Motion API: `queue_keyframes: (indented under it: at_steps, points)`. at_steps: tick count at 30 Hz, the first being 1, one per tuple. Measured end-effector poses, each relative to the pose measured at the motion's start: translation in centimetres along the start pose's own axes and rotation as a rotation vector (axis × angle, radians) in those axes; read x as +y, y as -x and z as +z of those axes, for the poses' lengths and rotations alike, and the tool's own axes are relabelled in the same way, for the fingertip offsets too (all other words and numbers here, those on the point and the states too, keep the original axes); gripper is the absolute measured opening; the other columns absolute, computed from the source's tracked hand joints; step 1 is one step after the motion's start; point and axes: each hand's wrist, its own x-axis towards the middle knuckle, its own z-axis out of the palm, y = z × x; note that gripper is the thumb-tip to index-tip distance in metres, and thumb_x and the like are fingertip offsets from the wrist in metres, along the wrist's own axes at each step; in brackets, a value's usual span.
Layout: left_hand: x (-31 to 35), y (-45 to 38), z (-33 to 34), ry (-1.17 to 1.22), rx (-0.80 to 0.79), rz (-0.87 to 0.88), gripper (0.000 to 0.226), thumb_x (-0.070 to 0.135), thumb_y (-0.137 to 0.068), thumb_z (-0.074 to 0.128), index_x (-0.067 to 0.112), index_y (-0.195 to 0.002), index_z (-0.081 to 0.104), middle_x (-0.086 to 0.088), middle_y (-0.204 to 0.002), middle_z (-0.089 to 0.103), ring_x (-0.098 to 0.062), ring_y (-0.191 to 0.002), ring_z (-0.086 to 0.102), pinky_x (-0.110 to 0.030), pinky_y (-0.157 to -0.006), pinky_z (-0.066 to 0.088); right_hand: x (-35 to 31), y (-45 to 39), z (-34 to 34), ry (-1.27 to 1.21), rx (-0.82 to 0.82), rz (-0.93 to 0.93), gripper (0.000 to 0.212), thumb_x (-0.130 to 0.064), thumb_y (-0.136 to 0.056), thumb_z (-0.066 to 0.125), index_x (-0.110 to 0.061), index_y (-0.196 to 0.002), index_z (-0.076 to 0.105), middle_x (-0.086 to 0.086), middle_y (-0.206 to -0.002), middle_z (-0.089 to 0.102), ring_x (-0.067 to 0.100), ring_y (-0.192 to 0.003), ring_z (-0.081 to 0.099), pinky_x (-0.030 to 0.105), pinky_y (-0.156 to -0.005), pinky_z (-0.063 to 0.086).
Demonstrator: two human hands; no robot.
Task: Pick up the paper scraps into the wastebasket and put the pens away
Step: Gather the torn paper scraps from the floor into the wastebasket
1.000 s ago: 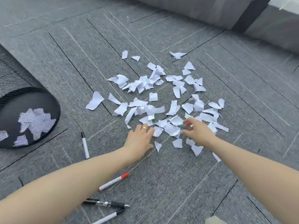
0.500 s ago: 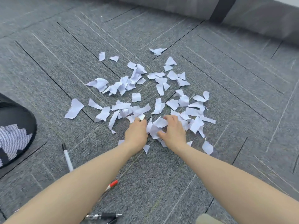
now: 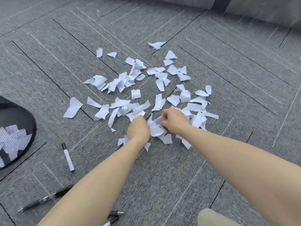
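Several white paper scraps [image 3: 136,94] lie scattered over the grey carpet. At the near edge of the pile my left hand [image 3: 138,130] and my right hand [image 3: 175,120] squeeze a bunch of scraps [image 3: 155,128] between them, fingers curled round the paper. A black mesh wastebasket [image 3: 24,118] lies on its side at the left edge, with scraps showing through its mesh. A white marker with a black cap [image 3: 68,157] lies near the basket. A black pen [image 3: 44,199] sits by my left forearm, and two more pen tips [image 3: 114,216] peek out below it.
A grey wall or panel base [image 3: 179,2] runs along the top with a dark vertical strip [image 3: 222,3]. A pale object [image 3: 211,217] shows at the bottom right. Carpet tile seams cross the floor.
My hands moved together from apart and closed on a bunch of scraps at the near edge. The view shifted right, pushing the wastebasket toward the left edge.
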Motion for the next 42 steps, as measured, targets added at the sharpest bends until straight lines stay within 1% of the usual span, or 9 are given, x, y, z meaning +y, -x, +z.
queue_keyframes:
  at_steps: [6,9,12,15,19,27,34,38,42]
  points:
    - [-1.5,-1.2,-2.2,0.105,-0.091,-0.009,0.011,0.009,-0.088,0.052,0.013,-0.078,0.056,-0.006,-0.081,0.062,-0.023,-0.070,0.053,-0.028,-0.063,0.042,0.5,-0.3,-1.7,-0.256,-0.027,0.102,0.032,-0.018,-0.087,0.058,-0.020,-0.058,0.045,-0.005,-0.057,0.046,0.015,-0.054,0.042,0.026,-0.052,0.034]
    - [-3.2,-0.5,-4.3,0.100,-0.221,0.034,0.018,0.010,-0.087,0.056,0.015,-0.070,0.053,0.002,-0.064,0.050,-0.014,-0.057,0.045,-0.023,-0.051,0.036,-0.8,0.6,-2.5,-0.295,-0.248,0.069,0.037,-0.016,-0.082,0.062,-0.019,-0.052,0.041,-0.004,-0.051,0.036,0.012,-0.046,0.032,0.017,-0.041,0.031]
    - [-5.3,0.6,-5.6,0.059,-0.329,0.073,0.020,0.012,-0.085,0.059,0.017,-0.066,0.053,0.003,-0.059,0.048,-0.010,-0.048,0.038,-0.021,-0.047,0.031,-2.0,1.5,-1.2,-0.128,-0.352,0.019,0.034,-0.022,-0.076,0.067,-0.021,-0.051,0.044,-0.005,-0.054,0.041,0.014,-0.058,0.041,0.022,-0.061,0.038]
    - [-6.5,1.1,-5.2,-0.148,-0.325,0.173,0.016,0.015,-0.084,0.059,0.018,-0.070,0.054,0.003,-0.073,0.052,-0.014,-0.062,0.048,-0.026,-0.059,0.044,-2.3,1.8,0.8,0.137,-0.174,-0.096,0.012,-0.022,-0.076,0.068,-0.020,-0.079,0.056,0.002,-0.095,0.050,0.024,-0.098,0.047,0.041,-0.091,0.036]
    - [-6.4,1.8,-4.1,-0.398,-0.098,0.351,0.012,0.007,-0.088,0.046,0.011,-0.094,0.056,-0.004,-0.099,0.048,-0.025,-0.093,0.052,-0.037,-0.072,0.046,-2.4,1.9,1.6,0.146,-0.084,-0.162,0.036,-0.012,-0.076,0.064,-0.013,-0.108,0.048,0.008,-0.116,0.046,0.031,-0.102,0.051,0.039,-0.081,0.044]
    - [-7.0,2.5,-3.3,-0.301,-0.123,0.311,0.016,0.005,-0.086,0.049,0.006,-0.102,0.048,-0.009,-0.100,0.052,-0.030,-0.090,0.052,-0.038,-0.074,0.044,-2.1,2.2,1.6,0.192,-0.120,-0.132,0.006,-0.013,-0.081,0.058,-0.016,-0.082,0.053,0.004,-0.089,0.062,0.027,-0.090,0.057,0.032,-0.070,0.044]
    - [-6.1,2.5,-3.9,-0.365,-0.113,0.267,0.018,0.014,-0.092,0.048,0.011,-0.100,0.063,-0.008,-0.107,0.057,-0.028,-0.097,0.056,-0.039,-0.085,0.046,1.1,2.5,-1.2,-0.180,-0.219,-0.017,0.039,-0.021,-0.085,0.065,-0.014,-0.057,0.039,-0.001,-0.053,0.033,0.014,-0.048,0.028,0.026,-0.047,0.021]
    - [-5.5,1.2,-5.3,-0.215,-0.167,0.244,0.015,0.015,-0.094,0.047,0.011,-0.097,0.061,-0.001,-0.080,0.060,-0.015,-0.060,0.051,-0.027,-0.057,0.044,1.9,3.4,-2.1,-0.184,-0.370,-0.038,0.016,-0.023,-0.085,0.067,-0.009,-0.079,0.062,-0.002,-0.057,0.043,0.011,-0.048,0.033,0.022,-0.045,0.025]
    - [-4.7,-0.2,-6.7,-0.003,-0.139,0.214,0.010,0.008,-0.091,0.045,0.010,-0.085,0.053,-0.002,-0.067,0.052,-0.012,-0.047,0.037,-0.022,-0.046,0.031,1.8,3.3,-1.6,-0.290,-0.078,-0.097,0.016,-0.015,-0.089,0.057,-0.001,-0.083,0.061,0.004,-0.064,0.049,0.012,-0.050,0.036,0.024,-0.049,0.027]
